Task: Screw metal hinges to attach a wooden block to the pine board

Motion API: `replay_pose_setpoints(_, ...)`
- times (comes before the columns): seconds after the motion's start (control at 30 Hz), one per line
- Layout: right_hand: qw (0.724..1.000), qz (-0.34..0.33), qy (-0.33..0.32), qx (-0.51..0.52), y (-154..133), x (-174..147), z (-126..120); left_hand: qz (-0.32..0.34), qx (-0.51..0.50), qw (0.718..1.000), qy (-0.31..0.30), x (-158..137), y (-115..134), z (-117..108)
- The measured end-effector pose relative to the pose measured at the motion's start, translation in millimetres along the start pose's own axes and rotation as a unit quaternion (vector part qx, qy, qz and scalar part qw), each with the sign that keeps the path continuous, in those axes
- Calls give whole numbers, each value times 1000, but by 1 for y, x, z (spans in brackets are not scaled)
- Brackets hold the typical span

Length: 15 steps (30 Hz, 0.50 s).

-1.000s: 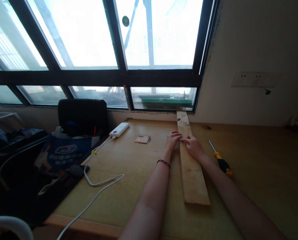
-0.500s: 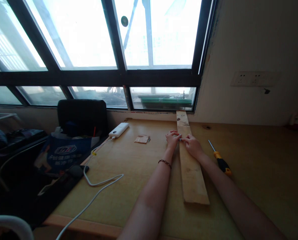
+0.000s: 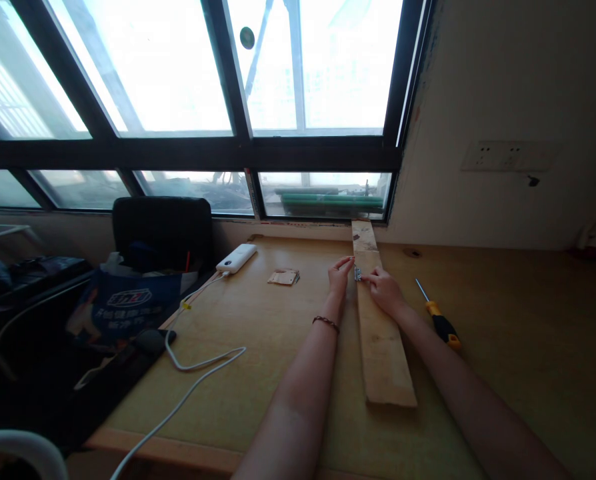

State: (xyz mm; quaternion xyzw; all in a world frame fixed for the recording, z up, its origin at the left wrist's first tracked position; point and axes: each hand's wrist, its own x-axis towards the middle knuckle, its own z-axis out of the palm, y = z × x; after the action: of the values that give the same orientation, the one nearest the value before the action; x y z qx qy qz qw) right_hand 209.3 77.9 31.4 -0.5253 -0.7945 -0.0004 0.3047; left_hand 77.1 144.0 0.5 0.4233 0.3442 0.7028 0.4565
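Note:
A long wooden board (image 3: 385,347) lies on the table, running away from me towards the window. A small metal piece with holes, like a hinge (image 3: 358,274), sits at the board's left edge. The fingertips of my right hand (image 3: 385,292) hold it there, with the hand resting over the board. Just left of the board, my left hand (image 3: 339,275) is closed in a pinch beside the hinge; something tiny at its fingertips is too small to name. A screwdriver (image 3: 443,323) with a yellow and black handle lies right of my right forearm.
A small flat stack of cards or packets (image 3: 283,277) lies left of the board. Further left are a white power bank (image 3: 237,259) and its white cable (image 3: 203,373). Beyond the table's left edge stand a black chair (image 3: 162,230) and a blue bag (image 3: 128,307).
My left hand has drawn back slightly to the left and up from the hinge, which now shows more fully. My right hand has stayed by the hinge.

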Motion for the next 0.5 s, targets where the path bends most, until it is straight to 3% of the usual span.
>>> replay_pose_setpoints(0.2, 1000, 10, 3, 1, -1, 0, 0, -122, -159, 978, 57, 2, 3, -8)
replay_pose_setpoints(0.33, 1000, 9, 2, 5, -1, 0, 0, -168, -188, 965, 72, 2, 4, -8)
replay_pose_setpoints(0.4, 1000, 8, 1, 0, 0, 0, 0, -183, -174, 966, 52, 1, 4, -7)
replay_pose_setpoints(0.5, 1000, 6, 1, -5, 0, 0, 1, -198, -119, 972, -44, 0, 10, -10)
